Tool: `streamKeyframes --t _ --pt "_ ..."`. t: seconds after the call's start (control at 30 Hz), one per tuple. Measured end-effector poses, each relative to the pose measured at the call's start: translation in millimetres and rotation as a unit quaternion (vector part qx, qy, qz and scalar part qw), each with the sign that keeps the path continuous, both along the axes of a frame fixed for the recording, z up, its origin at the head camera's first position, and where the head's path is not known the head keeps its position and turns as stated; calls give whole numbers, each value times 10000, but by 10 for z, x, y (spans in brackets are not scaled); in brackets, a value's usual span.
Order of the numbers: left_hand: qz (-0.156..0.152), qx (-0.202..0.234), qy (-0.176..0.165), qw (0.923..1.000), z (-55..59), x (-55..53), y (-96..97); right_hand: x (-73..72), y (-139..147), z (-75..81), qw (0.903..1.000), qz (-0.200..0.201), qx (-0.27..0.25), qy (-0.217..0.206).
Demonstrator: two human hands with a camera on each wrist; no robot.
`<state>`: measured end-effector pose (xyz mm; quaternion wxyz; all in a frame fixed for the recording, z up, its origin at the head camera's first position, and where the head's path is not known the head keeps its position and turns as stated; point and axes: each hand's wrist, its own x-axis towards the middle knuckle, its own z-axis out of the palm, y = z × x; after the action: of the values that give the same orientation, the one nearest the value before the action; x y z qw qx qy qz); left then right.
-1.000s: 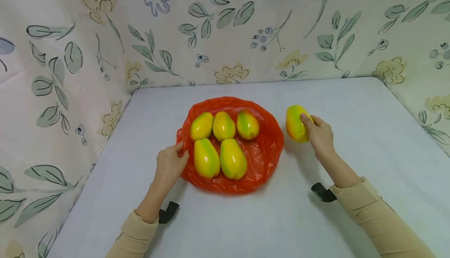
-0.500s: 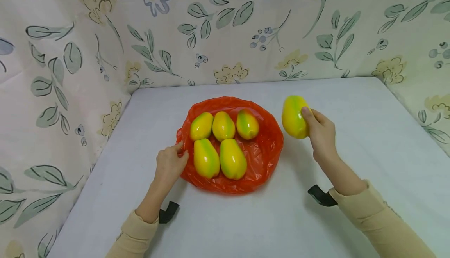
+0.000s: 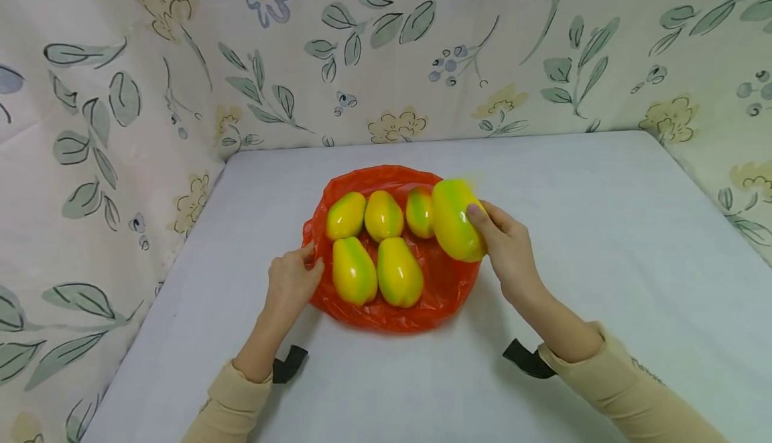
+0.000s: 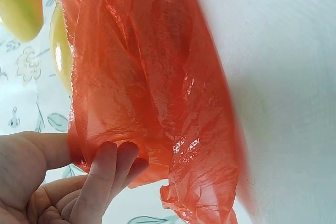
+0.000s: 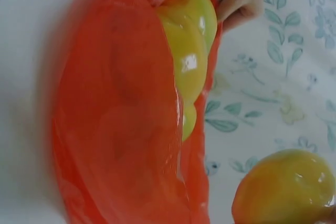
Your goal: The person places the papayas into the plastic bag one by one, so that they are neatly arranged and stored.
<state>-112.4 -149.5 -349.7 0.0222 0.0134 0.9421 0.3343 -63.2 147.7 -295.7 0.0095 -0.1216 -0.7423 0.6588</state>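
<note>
A red plastic bag (image 3: 443, 282), its rim spread into a round opening, sits on the white table. Several yellow-green papayas (image 3: 354, 272) lie inside it in two rows. My left hand (image 3: 292, 282) pinches the bag's left rim; in the left wrist view the thumb is on one side of the film and the fingers (image 4: 100, 174) are on the other. My right hand (image 3: 509, 248) grips one more papaya (image 3: 455, 222) above the bag's right side, partly covering the rear right papaya. In the right wrist view this held papaya (image 5: 286, 187) hangs apart from the bag.
The white table (image 3: 633, 228) reaches back to a floral cloth (image 3: 392, 61), which also runs along the left and right sides. A black strap piece (image 3: 289, 364) sticks out at each sleeve cuff.
My right hand has lifted the papaya from right of the bag, then carried it left over the bag's right rim. The left hand and the bag stay where they were.
</note>
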Motion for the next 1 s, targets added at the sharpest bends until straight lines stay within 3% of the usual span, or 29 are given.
streamKeyframes --t 0.47,1.0 --pt "-44 21 -71 10000 -1 -8 -9 30 -188 -172 9995 246 -17 -193" --pt "-80 2 -5 10000 -20 -20 -27 101 -238 -384 9956 442 523 -641"
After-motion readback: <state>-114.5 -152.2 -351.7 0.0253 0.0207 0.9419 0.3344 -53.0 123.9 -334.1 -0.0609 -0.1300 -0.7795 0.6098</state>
